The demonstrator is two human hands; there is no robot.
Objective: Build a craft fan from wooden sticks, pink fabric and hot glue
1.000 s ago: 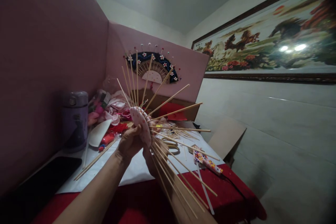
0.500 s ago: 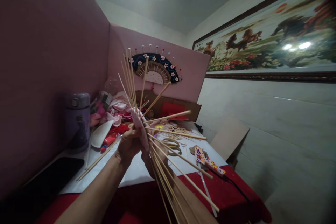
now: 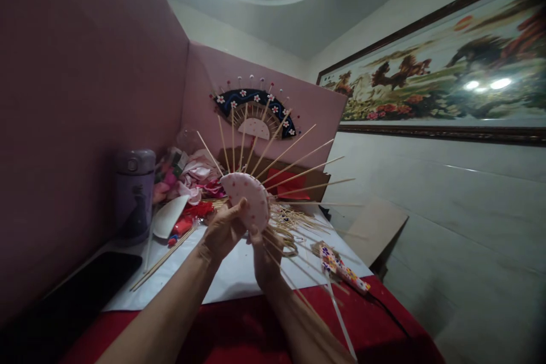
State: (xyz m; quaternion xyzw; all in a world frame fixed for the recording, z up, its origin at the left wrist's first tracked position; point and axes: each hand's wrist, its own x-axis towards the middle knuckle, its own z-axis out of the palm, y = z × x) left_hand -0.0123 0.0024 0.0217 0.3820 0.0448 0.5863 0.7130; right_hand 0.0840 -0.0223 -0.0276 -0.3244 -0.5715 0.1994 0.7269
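Most fingers of the left hand (image 3: 226,230) are hidden behind a pink-spotted half-disc (image 3: 249,196); it also covers part of the right hand (image 3: 268,256). The thin wooden sticks (image 3: 315,203) pointing right and downward are blurred, their tips hard to make out. The framed horse picture (image 3: 401,91) runs off the right edge, its corner lettering too small to read. Both forearms (image 3: 164,307) are cut off by the bottom edge.
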